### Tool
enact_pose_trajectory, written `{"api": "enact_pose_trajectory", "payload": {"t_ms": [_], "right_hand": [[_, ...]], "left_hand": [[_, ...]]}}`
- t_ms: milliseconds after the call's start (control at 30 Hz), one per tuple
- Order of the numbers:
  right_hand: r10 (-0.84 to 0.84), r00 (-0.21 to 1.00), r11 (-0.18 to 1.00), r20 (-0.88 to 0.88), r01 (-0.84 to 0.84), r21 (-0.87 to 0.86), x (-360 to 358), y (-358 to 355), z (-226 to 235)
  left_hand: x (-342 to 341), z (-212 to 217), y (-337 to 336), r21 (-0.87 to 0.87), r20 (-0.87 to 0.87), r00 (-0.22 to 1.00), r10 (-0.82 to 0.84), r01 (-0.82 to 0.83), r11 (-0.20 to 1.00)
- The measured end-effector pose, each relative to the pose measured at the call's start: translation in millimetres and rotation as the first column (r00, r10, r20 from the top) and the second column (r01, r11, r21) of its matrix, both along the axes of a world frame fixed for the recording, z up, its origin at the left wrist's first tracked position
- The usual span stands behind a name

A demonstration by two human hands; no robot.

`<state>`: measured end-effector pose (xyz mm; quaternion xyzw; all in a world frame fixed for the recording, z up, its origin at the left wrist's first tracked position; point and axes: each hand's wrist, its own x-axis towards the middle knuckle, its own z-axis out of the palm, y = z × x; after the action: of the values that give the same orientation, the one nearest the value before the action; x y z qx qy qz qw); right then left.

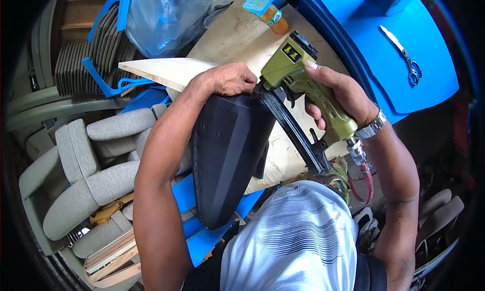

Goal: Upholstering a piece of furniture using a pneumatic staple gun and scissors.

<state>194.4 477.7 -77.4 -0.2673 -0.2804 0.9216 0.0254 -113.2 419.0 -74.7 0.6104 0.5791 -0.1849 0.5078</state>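
Observation:
In my right hand (336,96) is an olive-green pneumatic staple gun (308,83), with my fingers wrapped round its handle. Its nose meets the upper edge of a long black upholstered piece (230,149) that tapers to a rounded end toward me. My left hand (233,79) is closed at that same edge, right beside the nose, pinching what looks like the black covering; the fingertips are partly hidden. A red air hose (369,187) joins the bottom of the handle through a metal coupling.
A plywood board (227,38) lies under the work. An orange bottle (279,25) stands at the back. Scissors (404,53) rest on a blue sheet (434,73) at right. Grey padded pieces (116,180) and wooden strips (113,260) are piled at left.

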Motion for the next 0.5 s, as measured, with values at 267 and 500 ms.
{"api": "enact_pose_trajectory", "payload": {"t_ms": [267,500], "right_hand": [[0.125,0.992,0.991,0.005,-0.125,0.045,-19,-9,3],[0.104,0.994,0.994,-0.014,-0.104,0.041,-39,-9,10]], "left_hand": [[-18,-29,4,-0.077,0.109,0.994,0.002,0.006,0.997],[-20,-33,13,-0.044,0.269,0.963,-0.004,0.016,0.999]]}}
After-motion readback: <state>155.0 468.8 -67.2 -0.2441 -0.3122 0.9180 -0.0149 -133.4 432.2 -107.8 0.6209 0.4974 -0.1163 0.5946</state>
